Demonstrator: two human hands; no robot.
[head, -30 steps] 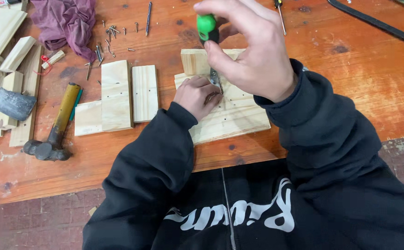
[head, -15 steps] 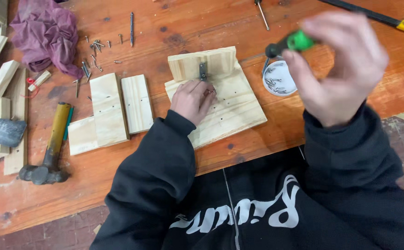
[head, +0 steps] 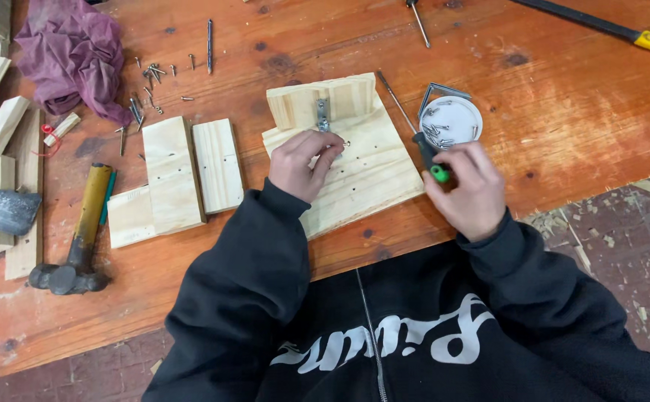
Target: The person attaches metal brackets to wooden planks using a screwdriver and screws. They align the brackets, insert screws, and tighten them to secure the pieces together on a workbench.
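Screwdriver (head: pixel 414 126): lies on the pine board (head: pixel 370 175), thin shaft pointing up-left, green-tipped black handle nearest the person.
Right hand (head: pixel 468 190): closed round the handle.
Left hand (head: pixel 303 160): fingers curled, pressing on the board below the metal bracket (head: pixel 323 113).

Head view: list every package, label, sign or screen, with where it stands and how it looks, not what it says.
White round lid: holds small screws, on the wooden bench, beyond the right hand.
White lettering print: across the chest of the black zipped hoodie, bottom centre.
No screens or signs.

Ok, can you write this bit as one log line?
left hand: on wood board | right hand: holds screwdriver | screw dish: beside
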